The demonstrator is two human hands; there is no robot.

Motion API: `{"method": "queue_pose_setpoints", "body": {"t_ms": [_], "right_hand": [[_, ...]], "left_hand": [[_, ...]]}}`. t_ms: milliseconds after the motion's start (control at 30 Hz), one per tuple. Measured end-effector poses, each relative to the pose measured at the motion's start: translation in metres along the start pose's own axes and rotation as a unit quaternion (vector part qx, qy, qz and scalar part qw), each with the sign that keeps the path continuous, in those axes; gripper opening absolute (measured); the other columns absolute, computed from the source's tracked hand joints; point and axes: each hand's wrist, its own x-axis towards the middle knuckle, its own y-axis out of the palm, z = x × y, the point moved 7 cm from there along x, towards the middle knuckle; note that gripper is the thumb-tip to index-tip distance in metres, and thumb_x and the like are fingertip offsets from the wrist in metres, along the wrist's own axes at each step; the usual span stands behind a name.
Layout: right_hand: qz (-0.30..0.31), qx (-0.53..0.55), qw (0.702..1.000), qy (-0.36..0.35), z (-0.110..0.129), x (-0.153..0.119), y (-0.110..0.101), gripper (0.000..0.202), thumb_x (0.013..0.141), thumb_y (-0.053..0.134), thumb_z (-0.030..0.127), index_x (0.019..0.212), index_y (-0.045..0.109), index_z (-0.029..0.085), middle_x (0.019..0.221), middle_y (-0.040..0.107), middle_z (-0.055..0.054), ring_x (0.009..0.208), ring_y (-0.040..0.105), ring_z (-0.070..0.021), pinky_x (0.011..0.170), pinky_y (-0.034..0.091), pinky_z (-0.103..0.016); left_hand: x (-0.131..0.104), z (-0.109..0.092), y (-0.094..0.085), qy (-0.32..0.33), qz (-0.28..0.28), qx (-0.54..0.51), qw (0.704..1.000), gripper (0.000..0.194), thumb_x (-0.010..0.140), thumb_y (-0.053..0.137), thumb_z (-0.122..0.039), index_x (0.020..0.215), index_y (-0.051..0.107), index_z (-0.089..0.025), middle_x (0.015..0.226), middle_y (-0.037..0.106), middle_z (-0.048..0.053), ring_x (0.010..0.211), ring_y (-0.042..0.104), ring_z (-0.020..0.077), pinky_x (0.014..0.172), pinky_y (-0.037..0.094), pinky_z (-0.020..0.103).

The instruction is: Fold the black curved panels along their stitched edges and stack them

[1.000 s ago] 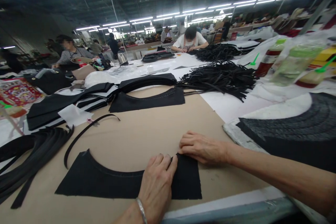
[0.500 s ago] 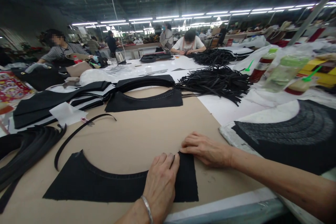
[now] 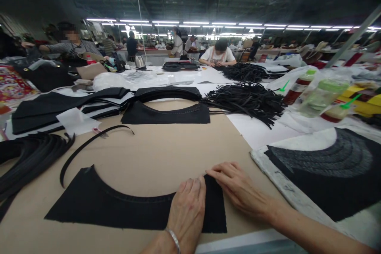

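Note:
A black fabric panel with a deep curved cut-out along its far side lies in front of me. My left hand, with a silver bangle at the wrist, rests on the panel's right part, its fingers pressed together at the curved edge. At the far right corner, the fingers of my right hand close on the panel's edge, beside the left fingertips. Its thumb is hidden. The curve carries a narrow, notched border. A loose black strip curls beyond the panel's left end.
Beyond lies another curved black panel below a stack. Black strips lie in a bundle at left and a heap farther back. On the right, a patterned black piece lies on a pale board near bottles. A co-worker bends over the table.
The view has shifted slightly. My right hand's fingers look straighter at the corner and its wrist sits lower in view. The left hand stays on the panel.

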Motion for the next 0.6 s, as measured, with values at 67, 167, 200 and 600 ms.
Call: {"method": "queue_pose_setpoints", "body": {"t_ms": [67, 167, 200, 600], "right_hand": [[0.015, -0.018, 1.000, 0.007, 0.001, -0.002, 0.003, 0.044, 0.090, 0.037, 0.008, 0.130, 0.048, 0.022, 0.111, 0.058, -0.011, 0.100, 0.051, -0.0215, 0.088, 0.040, -0.042], [0.014, -0.034, 0.999, 0.013, -0.003, -0.006, 0.005, 0.048, 0.089, 0.036, 0.006, 0.132, 0.046, 0.023, 0.112, 0.057, -0.011, 0.101, 0.051, -0.0215, 0.088, 0.039, -0.041], [0.007, -0.038, 0.999, 0.015, -0.004, -0.007, 0.005, 0.050, 0.088, 0.035, 0.005, 0.133, 0.046, 0.023, 0.112, 0.058, -0.011, 0.101, 0.051, -0.0215, 0.088, 0.039, -0.041], [-0.045, -0.145, 0.988, -0.034, 0.022, -0.003, 0.017, 0.049, 0.082, 0.039, 0.006, 0.125, 0.054, 0.023, 0.114, 0.063, -0.007, 0.100, 0.056, -0.0196, 0.092, 0.031, -0.040]], "left_hand": [[-0.002, 0.000, -0.002, -0.002, -0.013, 0.001, 1.000, 0.044, 0.078, 0.043, 0.001, 0.121, 0.053, -0.001, 0.104, 0.064, 0.013, 0.096, 0.059, 0.0239, 0.089, 0.049, 0.037], [-0.003, 0.000, -0.004, 0.009, -0.024, -0.007, 1.000, 0.042, 0.079, 0.045, -0.001, 0.120, 0.054, -0.002, 0.105, 0.064, 0.013, 0.098, 0.058, 0.0230, 0.089, 0.048, 0.035], [-0.003, 0.000, -0.005, 0.013, -0.023, -0.010, 1.000, 0.042, 0.080, 0.045, -0.001, 0.121, 0.054, -0.003, 0.106, 0.064, 0.013, 0.097, 0.058, 0.0225, 0.089, 0.048, 0.035], [-0.001, 0.000, -0.013, -0.005, 0.005, -0.067, 0.998, 0.039, 0.082, 0.045, -0.007, 0.120, 0.053, -0.003, 0.104, 0.063, 0.012, 0.092, 0.057, 0.0220, 0.084, 0.050, 0.035]]}}
